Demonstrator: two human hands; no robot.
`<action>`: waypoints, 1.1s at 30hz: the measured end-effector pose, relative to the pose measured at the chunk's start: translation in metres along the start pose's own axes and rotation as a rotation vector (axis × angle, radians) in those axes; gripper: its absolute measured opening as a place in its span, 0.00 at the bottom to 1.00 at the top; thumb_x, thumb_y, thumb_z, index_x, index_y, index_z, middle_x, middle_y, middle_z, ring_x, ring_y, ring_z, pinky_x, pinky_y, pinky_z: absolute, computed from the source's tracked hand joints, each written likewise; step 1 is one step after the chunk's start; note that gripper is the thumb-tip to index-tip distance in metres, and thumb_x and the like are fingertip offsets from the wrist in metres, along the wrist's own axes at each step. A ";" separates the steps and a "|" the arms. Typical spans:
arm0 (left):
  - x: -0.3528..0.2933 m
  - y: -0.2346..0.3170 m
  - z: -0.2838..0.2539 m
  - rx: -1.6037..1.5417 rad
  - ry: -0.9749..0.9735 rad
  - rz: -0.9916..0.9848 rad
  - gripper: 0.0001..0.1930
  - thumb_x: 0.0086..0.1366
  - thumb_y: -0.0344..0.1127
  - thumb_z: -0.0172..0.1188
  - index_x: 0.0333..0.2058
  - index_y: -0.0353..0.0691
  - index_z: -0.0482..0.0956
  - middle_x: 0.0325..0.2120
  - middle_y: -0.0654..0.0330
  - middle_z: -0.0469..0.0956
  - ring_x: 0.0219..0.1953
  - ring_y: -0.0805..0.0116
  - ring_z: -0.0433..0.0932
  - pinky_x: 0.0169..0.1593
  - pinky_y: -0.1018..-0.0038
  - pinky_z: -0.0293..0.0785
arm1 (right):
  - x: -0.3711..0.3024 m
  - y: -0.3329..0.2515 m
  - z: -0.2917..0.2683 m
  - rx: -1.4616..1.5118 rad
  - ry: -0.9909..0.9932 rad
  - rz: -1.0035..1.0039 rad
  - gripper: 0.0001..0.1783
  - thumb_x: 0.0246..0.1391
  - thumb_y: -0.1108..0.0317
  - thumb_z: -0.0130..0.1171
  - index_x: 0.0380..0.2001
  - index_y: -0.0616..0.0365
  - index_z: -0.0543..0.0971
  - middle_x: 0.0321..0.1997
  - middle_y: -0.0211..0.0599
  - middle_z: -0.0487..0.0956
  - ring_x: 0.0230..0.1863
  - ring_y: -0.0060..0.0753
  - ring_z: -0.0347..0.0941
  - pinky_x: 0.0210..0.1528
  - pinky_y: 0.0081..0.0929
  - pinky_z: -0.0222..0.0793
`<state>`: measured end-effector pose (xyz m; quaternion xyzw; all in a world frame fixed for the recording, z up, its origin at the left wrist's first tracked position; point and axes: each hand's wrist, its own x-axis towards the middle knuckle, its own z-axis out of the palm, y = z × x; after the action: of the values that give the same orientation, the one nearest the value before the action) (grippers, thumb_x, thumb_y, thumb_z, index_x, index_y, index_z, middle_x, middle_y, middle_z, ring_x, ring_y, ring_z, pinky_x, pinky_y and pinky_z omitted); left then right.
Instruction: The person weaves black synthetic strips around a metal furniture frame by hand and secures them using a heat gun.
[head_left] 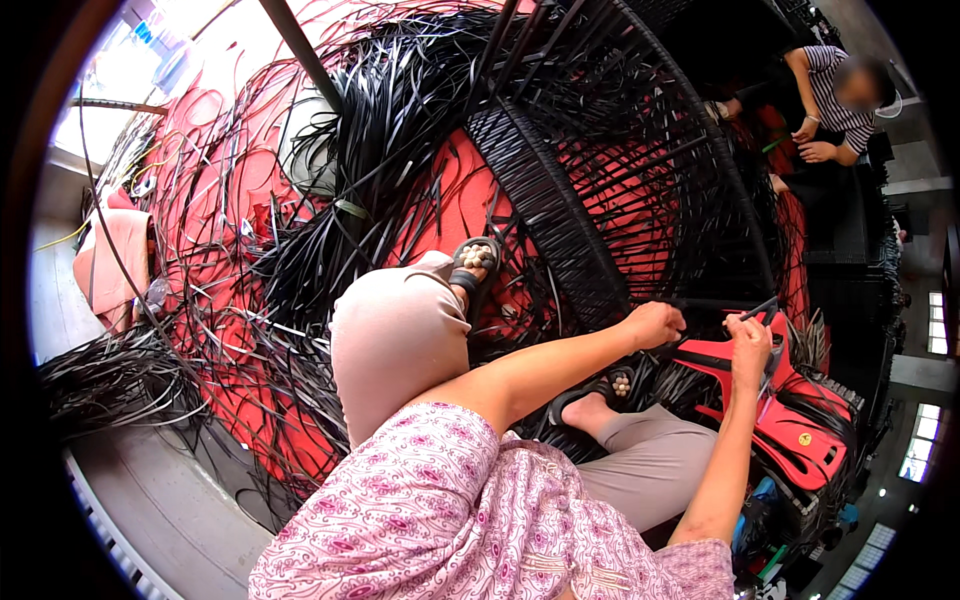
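Observation:
My left hand (655,325) is closed beside the lower rim of a large woven black frame (545,200); what its fingers hold, if anything, is hidden. A short way to its right, my right hand (750,345) is pinched around a flat black strip (762,308), whose end sticks out past the fingers. The frame leans in front of me, with thin dark strands wound across its ribs and a curved outer rim. Close under my hands stands a red plastic chair (800,430) with loose black strips lying over it.
Thick heaps of loose black strips (400,110) spread over a red floor covering (215,250). My sandalled foot (475,265) stands among them. Another bundle of strips (120,385) lies at the left. At the far right sits another person in a striped shirt (830,85).

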<state>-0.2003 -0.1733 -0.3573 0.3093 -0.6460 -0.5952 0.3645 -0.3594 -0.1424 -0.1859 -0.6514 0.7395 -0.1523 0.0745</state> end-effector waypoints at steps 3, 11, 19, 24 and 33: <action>0.045 0.021 -0.036 0.264 -0.048 -0.065 0.13 0.50 0.44 0.66 0.34 0.47 0.86 0.31 0.56 0.84 0.38 0.58 0.83 0.43 0.63 0.79 | 0.037 0.046 0.003 0.291 0.007 0.135 0.13 0.54 0.62 0.65 0.26 0.62 0.83 0.25 0.28 0.79 0.35 0.21 0.74 0.46 0.24 0.65; 0.156 0.004 -0.323 1.138 -0.541 -0.319 0.16 0.62 0.51 0.55 0.29 0.47 0.86 0.30 0.64 0.84 0.34 0.62 0.82 0.36 0.62 0.79 | 0.148 0.140 -0.027 0.491 -0.186 0.310 0.14 0.52 0.58 0.68 0.25 0.58 0.83 0.26 0.24 0.79 0.31 0.15 0.70 0.40 0.20 0.63; 0.089 -0.090 -0.445 0.547 0.585 -0.045 0.12 0.58 0.38 0.65 0.41 0.46 0.85 0.35 0.58 0.84 0.39 0.61 0.83 0.46 0.71 0.77 | 0.198 0.169 -0.029 0.404 -0.237 0.387 0.11 0.55 0.63 0.65 0.24 0.59 0.82 0.27 0.24 0.80 0.31 0.14 0.71 0.38 0.18 0.64; 0.110 -0.133 -0.417 0.608 0.769 0.142 0.20 0.58 0.40 0.67 0.49 0.44 0.80 0.39 0.58 0.79 0.42 0.60 0.80 0.46 0.68 0.76 | 0.217 0.181 -0.031 0.460 -0.246 0.442 0.10 0.56 0.64 0.64 0.25 0.58 0.81 0.24 0.22 0.77 0.22 0.11 0.68 0.26 0.14 0.61; 0.139 -0.150 -0.415 0.733 0.841 0.107 0.22 0.55 0.46 0.69 0.47 0.45 0.81 0.38 0.58 0.78 0.41 0.59 0.80 0.45 0.65 0.76 | 0.231 0.186 -0.027 0.567 -0.235 0.473 0.09 0.57 0.65 0.64 0.25 0.57 0.81 0.26 0.25 0.80 0.24 0.13 0.71 0.29 0.15 0.67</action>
<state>0.0677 -0.5298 -0.4817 0.5932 -0.6246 -0.1376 0.4890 -0.5750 -0.3474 -0.1997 -0.4295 0.7844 -0.2534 0.3689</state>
